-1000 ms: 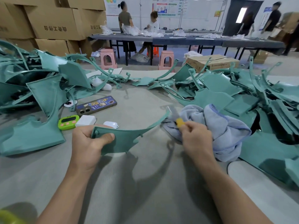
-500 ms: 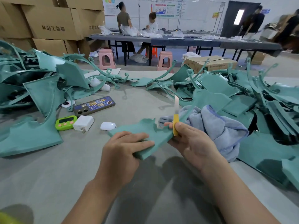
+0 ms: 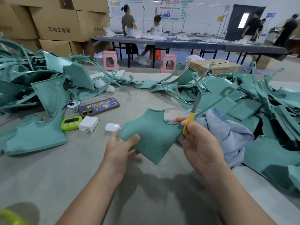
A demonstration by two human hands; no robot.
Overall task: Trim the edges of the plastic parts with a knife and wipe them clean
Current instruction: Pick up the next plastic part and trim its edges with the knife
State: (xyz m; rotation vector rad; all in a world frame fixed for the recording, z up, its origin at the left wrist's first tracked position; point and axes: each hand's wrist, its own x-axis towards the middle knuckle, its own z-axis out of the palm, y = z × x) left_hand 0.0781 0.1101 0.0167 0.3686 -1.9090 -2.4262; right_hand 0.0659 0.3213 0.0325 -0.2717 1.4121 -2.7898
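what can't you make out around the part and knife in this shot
All head view.
The left hand: its fingers under the part, hidden by the part.
The knife: whether the blade touches the part; the blade is thin and blurred against the pile.
The timer: digits too small.
The yellow-green thing, bottom left: cut off by the frame edge, blurred.

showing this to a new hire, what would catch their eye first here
Dead centre, the left hand grips a teal plastic part by its lower corner, while the right hand holds a yellow-handled knife, blade up, at the part's right edge. Piles of teal parts crowd both sides, and a blue cloth lies bunched just behind the right hand.
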